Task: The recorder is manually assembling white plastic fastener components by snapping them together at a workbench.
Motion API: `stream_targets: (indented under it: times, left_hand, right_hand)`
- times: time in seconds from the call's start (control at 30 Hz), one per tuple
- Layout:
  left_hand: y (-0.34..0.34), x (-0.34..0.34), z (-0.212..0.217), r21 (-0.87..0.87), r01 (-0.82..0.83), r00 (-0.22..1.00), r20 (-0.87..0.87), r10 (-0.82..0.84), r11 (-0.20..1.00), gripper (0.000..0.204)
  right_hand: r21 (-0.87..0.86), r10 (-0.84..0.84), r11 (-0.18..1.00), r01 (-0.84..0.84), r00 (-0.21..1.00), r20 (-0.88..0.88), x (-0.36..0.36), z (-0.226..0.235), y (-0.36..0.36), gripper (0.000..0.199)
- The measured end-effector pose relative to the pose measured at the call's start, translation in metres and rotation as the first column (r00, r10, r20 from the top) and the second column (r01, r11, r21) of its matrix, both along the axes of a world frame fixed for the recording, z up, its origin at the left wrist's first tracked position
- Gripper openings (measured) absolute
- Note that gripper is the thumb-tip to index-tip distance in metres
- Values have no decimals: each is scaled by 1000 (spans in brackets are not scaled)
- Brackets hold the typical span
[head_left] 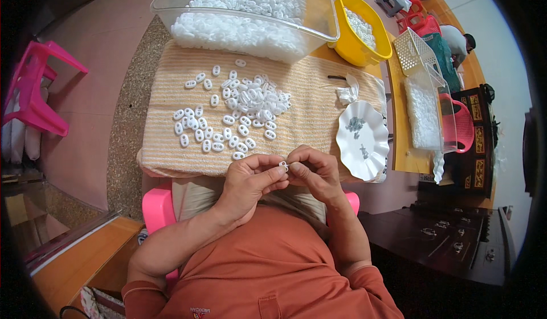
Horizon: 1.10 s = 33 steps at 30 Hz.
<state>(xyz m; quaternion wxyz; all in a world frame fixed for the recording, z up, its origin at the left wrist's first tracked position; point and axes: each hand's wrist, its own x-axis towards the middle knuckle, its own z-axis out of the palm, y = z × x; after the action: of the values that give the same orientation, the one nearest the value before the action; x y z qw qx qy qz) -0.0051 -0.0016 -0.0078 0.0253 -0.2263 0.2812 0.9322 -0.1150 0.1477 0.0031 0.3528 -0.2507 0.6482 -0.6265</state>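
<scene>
- Head view: left hand (250, 183) and right hand (317, 178) meet, both pinching one small white piece (283, 164) between thumbs and fingers.
- Bracing it with the left while the right works lightly should avoid slips.
- Just beyond them, smooth, two-holed oval pieces (259, 98), seemingly plastic, lie on a striped, nubbly towel (319, 108).
- Rightward, a wavy-rimmed plate (371, 130) holds tiny grey bits (356, 125).
- Farthest ahead: a clear, rigid bin (317, 43).

A table (323, 53) draped in a tan-and-white striped towel (182, 98) holds scattered white oval two-holed plastic pieces (258, 98), a scalloped white plate (373, 142), a clear rectangular bin (328, 36) and a yellow basin (369, 57).
</scene>
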Motion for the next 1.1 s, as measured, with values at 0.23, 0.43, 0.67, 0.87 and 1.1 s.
stream_targets:
  times: [0.23,0.43,0.67,0.87,1.1]
  left_hand:
    - [0,0,1,-17,8,1000,4,-8,1000,16]
    - [4,1,-3,-81,-21,1000,4,22,996,15]
    - [6,2,-6,-195,-53,998,-51,44,979,15]
    - [7,2,-6,-154,-70,997,-51,63,986,19]
    - [5,1,-5,-119,-35,999,-44,30,992,15]
  right_hand:
    - [31,43,999,-40,993,-108,-1,0,0,8]
    - [73,67,996,-57,987,-147,-1,1,1,9]
    - [97,75,992,-75,997,4,-2,3,-2,10]
    - [186,81,980,-75,996,-25,-4,1,2,11]
    - [124,53,990,-61,996,68,-3,7,1,12]
